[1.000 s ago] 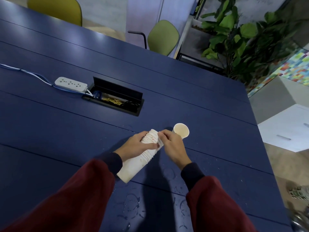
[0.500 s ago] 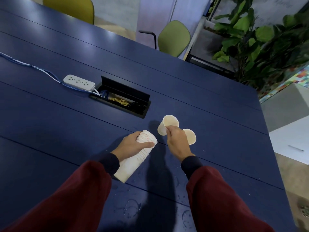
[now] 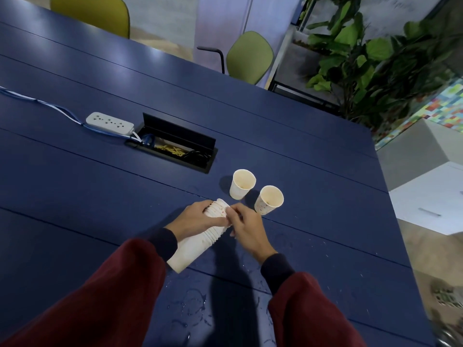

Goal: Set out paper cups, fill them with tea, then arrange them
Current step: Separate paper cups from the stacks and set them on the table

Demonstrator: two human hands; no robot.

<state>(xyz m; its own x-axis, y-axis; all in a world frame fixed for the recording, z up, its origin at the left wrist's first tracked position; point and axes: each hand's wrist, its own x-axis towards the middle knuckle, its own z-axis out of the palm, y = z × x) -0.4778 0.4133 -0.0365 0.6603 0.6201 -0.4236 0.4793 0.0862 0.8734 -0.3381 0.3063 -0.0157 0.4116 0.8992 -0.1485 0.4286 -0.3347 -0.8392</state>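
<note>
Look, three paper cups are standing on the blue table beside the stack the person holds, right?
Not three. The head view shows two standing on the blue table: a far cup and a near cup. The rest is right: they stand beside the stack, which the left hand grips while the right hand pinches its top.

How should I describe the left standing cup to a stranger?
Find the black cable box in the blue table. Right of it stand two cups. The left cup is nearer the box; the right cup nearer the right hand.
</note>
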